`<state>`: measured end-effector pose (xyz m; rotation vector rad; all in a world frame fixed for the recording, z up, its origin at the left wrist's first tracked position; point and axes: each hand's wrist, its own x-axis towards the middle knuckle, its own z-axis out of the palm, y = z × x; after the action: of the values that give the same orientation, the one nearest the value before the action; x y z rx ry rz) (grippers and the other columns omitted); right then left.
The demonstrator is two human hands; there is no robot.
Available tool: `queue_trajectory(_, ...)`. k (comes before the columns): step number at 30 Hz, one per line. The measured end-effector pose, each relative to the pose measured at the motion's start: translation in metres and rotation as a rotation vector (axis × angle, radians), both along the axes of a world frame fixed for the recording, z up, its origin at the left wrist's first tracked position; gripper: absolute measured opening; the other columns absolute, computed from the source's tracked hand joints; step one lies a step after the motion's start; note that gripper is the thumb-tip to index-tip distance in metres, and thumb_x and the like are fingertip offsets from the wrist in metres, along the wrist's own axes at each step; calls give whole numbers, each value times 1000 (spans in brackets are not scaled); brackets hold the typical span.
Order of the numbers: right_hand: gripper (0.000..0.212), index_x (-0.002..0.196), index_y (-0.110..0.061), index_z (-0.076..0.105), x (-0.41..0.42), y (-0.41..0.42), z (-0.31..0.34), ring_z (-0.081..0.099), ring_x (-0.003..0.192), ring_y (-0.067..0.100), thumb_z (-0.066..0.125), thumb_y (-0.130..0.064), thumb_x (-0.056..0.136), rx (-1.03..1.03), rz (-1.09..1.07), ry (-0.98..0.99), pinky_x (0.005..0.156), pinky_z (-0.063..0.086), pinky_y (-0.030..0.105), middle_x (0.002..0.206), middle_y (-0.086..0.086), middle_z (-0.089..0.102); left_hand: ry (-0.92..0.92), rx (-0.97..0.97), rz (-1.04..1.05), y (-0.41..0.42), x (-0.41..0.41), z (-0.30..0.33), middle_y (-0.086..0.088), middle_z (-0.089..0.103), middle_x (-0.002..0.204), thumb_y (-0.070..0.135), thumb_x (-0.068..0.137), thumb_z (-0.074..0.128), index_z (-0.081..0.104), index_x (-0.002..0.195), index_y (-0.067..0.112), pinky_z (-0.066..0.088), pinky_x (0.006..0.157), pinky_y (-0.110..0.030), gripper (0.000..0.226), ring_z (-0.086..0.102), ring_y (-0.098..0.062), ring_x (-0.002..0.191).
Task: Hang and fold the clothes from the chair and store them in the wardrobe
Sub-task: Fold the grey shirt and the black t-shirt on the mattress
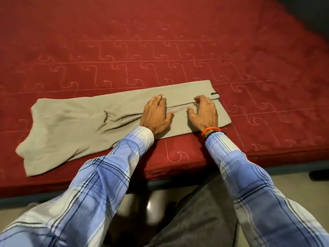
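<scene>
on the red bed [178, 32], left hand [155, 114] and right hand [203, 113] pressed the khaki trousers [80, 125], fingers spread, gripping nothing. the rumpled left end would likely have folded crooked, since the creases there lay unsmoothed.

Both arms wear long shirt sleeves [99, 175] in a blue and white check crossed by thin dark lines, with cuffs closed at the wrists. The left cuff [145, 135] is mostly white with faint pale lines. On the right wrist sits an orange band [211, 130], with a thin dark band just below it against the cuff, and dark grey trousers [204, 216] cover the legs.
</scene>
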<state>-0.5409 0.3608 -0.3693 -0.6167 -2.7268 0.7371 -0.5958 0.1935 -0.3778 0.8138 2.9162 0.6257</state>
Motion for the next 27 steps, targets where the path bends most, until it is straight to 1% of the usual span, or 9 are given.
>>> queue_trajectory(7, 55, 123, -10, 51, -13, 57, -3, 47, 118, 34, 63, -48, 86, 85, -221, -52, 99, 39, 45, 128, 14, 50, 12, -81, -38, 59, -13, -18, -14, 23, 159, 48, 97, 43, 34, 145, 6, 14, 121, -44, 64, 18, -32, 147)
queue_trajectory(11, 73, 127, -4, 47, -23, 71, -9, 49, 118, 38, 65, -58, 82, -39, -285, -124, 99, 39, 43, 129, 18, 49, 57, -125, -40, 74, -14, -34, -12, 18, 161, 52, 99, 28, 27, 150, 8, 9, 121, -44, 68, 14, -30, 148)
queue_trajectory(14, 75, 123, -4, 52, -30, 76, -7, 53, 117, 36, 72, -59, 76, -140, -320, -132, 94, 43, 38, 125, 17, 57, 107, -137, -21, 73, -13, -44, -11, 20, 161, 54, 96, 20, 27, 151, 8, 10, 122, -44, 72, 17, -29, 148)
queue_trajectory(16, 71, 117, -6, 57, -34, 79, -3, 56, 111, 31, 75, -59, 73, -252, -362, -148, 85, 43, 34, 119, 11, 60, 123, -134, -23, 72, -14, -47, -11, 20, 161, 54, 96, 20, 27, 151, 8, 9, 122, -44, 72, 17, -29, 149)
queue_trajectory(18, 65, 110, -9, 62, -39, 84, -1, 57, 101, 25, 76, -59, 71, -364, -372, -158, 79, 42, 30, 107, 3, 61, 139, -136, -22, 73, -14, -49, -10, 19, 161, 54, 96, 19, 26, 152, 8, 9, 122, -43, 72, 16, -28, 149)
queue_trajectory(21, 49, 107, -18, 68, -42, 86, -2, 61, 101, 22, 73, -53, 73, -418, -291, -123, 85, 46, 29, 105, -4, 69, 149, -154, -25, 72, -14, -50, -10, 19, 162, 56, 96, 13, 25, 152, 9, 9, 122, -43, 75, 15, -27, 149)
queue_trajectory(24, 18, 95, -24, 68, -43, 81, 0, 64, 101, 20, 72, -34, 80, -514, -236, -19, 87, 46, 25, 93, -9, 69, 133, -176, -23, 72, -14, -47, -9, 18, 162, 57, 94, 9, 23, 153, 9, 9, 122, -43, 77, 14, -27, 150)
queue_trajectory(25, 14, 93, -24, 67, -43, 77, 2, 65, 100, 21, 71, -30, 81, -515, -224, 24, 87, 46, 25, 91, -9, 69, 123, -170, -24, 72, -14, -47, -10, 16, 162, 56, 96, 12, 22, 153, 9, 7, 122, -43, 75, 13, -27, 150)
queue_trajectory(27, 11, 93, -23, 67, -43, 69, 8, 64, 101, 22, 68, -27, 83, -450, -167, 93, 86, 45, 25, 97, -7, 71, 85, -146, -41, 72, -15, -44, -10, 13, 163, 53, 100, 21, 21, 154, 8, 5, 122, -43, 70, 10, -28, 150)
